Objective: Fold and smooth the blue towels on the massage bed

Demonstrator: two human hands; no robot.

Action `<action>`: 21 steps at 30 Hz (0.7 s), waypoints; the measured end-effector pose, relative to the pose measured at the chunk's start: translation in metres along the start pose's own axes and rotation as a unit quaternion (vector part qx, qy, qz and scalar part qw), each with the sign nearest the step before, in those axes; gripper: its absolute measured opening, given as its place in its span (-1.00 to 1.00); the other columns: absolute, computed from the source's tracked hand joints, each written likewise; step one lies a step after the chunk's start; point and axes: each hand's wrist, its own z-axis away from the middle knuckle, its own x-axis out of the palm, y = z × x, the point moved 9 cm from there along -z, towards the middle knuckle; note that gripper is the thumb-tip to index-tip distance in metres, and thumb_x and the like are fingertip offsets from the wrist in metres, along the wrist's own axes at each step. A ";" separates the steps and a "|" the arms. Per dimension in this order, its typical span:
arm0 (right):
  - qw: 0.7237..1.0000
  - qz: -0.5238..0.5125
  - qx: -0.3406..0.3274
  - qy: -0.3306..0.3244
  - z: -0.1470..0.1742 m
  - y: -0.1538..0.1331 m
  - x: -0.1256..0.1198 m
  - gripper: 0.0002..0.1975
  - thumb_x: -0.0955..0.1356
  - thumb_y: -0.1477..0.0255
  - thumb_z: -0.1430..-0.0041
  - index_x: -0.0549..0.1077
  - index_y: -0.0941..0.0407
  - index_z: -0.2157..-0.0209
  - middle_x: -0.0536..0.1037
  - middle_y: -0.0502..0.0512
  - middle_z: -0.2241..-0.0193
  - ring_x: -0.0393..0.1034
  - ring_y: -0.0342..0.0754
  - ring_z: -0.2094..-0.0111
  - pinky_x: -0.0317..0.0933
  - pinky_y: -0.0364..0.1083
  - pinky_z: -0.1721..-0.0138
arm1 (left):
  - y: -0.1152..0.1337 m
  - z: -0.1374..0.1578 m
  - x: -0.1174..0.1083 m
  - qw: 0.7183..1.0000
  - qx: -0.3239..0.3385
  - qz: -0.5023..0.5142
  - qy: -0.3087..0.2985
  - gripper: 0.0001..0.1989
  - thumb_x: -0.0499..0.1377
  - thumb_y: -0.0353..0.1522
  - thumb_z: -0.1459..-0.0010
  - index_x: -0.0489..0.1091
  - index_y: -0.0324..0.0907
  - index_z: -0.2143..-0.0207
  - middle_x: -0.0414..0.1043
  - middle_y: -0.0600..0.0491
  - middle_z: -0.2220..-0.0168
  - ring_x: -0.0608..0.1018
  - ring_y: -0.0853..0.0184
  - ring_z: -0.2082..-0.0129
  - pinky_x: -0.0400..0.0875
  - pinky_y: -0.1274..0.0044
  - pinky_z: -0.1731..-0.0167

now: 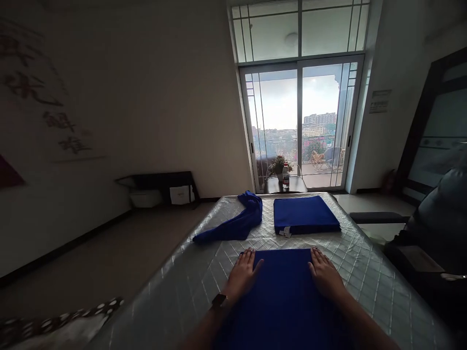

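A flat blue cloth (282, 296) lies spread in front of me on a silvery quilted mattress (368, 272). My left hand (243, 272) rests flat on its left far corner, fingers stretched out and thumb apart, with a dark watch on the wrist. On the opposite far corner my right hand (324, 272) lies flat too, fingers extended. Beyond them is a neatly folded blue cloth stack (304, 213) with a white tag at its near edge. A crumpled blue cloth (242, 218) lies to its left, near the mattress edge. The near end of the flat cloth is dark and partly hidden by my forearms.
Behind the mattress stands a small table (270, 185) with a potted plant (278, 166) and a plastic bottle (286, 176). Sliding glass doors (273, 112) are at the back. A low dark shelf (164, 181) stands at the left wall, and a dark chair (441, 218) at right.
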 end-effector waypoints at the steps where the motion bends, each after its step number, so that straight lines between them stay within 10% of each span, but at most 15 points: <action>1: 1.000 0.000 0.001 0.004 0.000 0.000 0.000 -0.30 0.01 0.24 -0.45 0.06 0.35 -0.45 0.04 0.27 -0.48 -0.19 0.05 -0.50 -0.20 0.09 -0.48 | -0.012 0.002 -0.001 1.000 -0.010 -0.003 0.002 -0.20 -0.29 0.07 -0.46 0.09 -0.30 -0.45 0.07 -0.20 -0.48 0.10 0.08 -0.49 0.05 0.14 -0.43; 21: 0.999 0.003 0.020 -0.037 -0.002 -0.008 -0.003 -0.23 -0.03 0.11 -0.45 -0.01 0.32 -0.47 -0.05 0.19 -0.50 -0.29 0.00 -0.52 -0.31 0.03 -0.49 | -0.024 0.005 -0.001 0.999 -0.034 0.017 0.005 -0.11 -0.30 0.12 -0.42 0.05 -0.39 -0.46 0.06 -0.25 -0.48 0.08 0.04 -0.49 0.01 0.19 -0.44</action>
